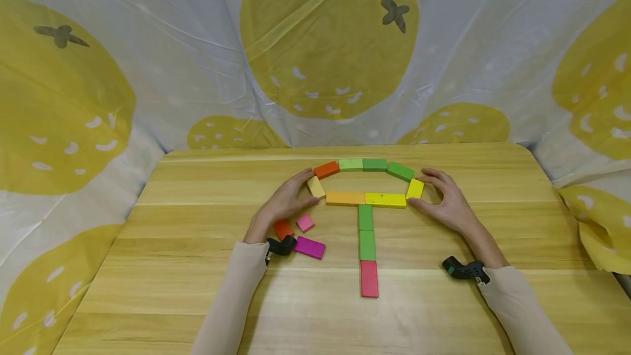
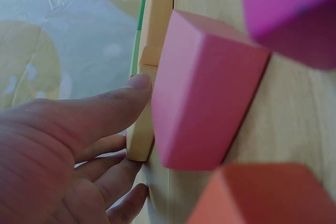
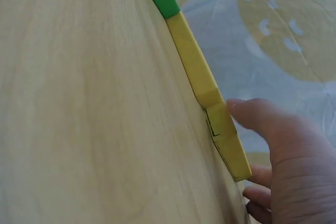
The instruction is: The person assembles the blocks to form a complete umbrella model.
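Note:
In the head view, wooden blocks lie flat as an umbrella-like shape: an arched top, a straight bar and a stem. My left hand (image 1: pixel 290 196) pinches the cream block (image 1: pixel 316 187) at the arch's left end, thumb at its near end and fingers at its far side. At the right end my right hand (image 1: pixel 446 201) grips a short yellow block (image 1: pixel 415 189) between thumb and fingers. Between these ends run an orange-red block (image 1: pixel 326 170) and several green blocks (image 1: pixel 374 165). A light-orange block (image 1: pixel 345 198) and a long yellow block (image 1: pixel 385 200) form the bar.
Below the bar, green blocks (image 1: pixel 366 217) and a red-pink block (image 1: pixel 368 279) make the stem. Beside my left wrist lie a pink block (image 1: pixel 305 222), a magenta block (image 1: pixel 309 247) and a partly hidden red block (image 1: pixel 283 229). A fruit-patterned cloth (image 1: pixel 197 70) hangs behind the wooden table (image 1: pixel 197 179).

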`<state>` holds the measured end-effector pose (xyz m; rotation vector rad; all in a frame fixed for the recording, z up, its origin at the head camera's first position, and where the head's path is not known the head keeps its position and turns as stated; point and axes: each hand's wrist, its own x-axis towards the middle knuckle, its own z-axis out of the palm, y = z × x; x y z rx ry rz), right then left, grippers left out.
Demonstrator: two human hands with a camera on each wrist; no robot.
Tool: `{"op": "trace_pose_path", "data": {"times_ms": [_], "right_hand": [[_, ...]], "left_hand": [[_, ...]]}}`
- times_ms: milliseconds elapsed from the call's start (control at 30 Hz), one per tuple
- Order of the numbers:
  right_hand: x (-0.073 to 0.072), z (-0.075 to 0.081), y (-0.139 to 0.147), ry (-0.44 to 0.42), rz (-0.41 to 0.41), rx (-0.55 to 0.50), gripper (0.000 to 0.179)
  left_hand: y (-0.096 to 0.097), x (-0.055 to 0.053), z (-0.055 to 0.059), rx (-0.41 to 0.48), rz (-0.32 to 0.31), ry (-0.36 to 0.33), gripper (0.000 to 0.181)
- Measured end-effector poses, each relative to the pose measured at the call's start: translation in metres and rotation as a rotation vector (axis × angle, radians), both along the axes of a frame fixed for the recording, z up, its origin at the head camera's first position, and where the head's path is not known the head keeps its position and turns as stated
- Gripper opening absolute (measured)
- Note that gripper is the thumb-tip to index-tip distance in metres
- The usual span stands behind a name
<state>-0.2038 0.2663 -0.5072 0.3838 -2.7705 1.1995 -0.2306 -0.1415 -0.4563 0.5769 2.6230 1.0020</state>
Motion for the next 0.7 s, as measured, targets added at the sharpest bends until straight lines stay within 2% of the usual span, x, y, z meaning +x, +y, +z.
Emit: {"op": "trace_pose_path", "data": {"times_ms": [167, 400, 700], "right_hand": [[-0.0023, 0.0014, -0.0007, 0.026, 0.064, 0.021, 0.069], [-0.0086, 0.0014, -0.0039, 0.106, 0.172, 0.118, 0.058], [-0.0082, -0.0008, -0.0036, 0.092, 0.192, 0.108, 0.053]], "left_hand": [[-0.0001, -0.0007, -0.0013, 0.000, -0.003, 0.001, 0.072], [-0.0006, -0.0009, -0.0001, 0.005, 0.004, -0.013, 0.072], [-0.0001, -0.0009, -0.0018, 0.010, -0.003, -0.029, 0.073]]}}
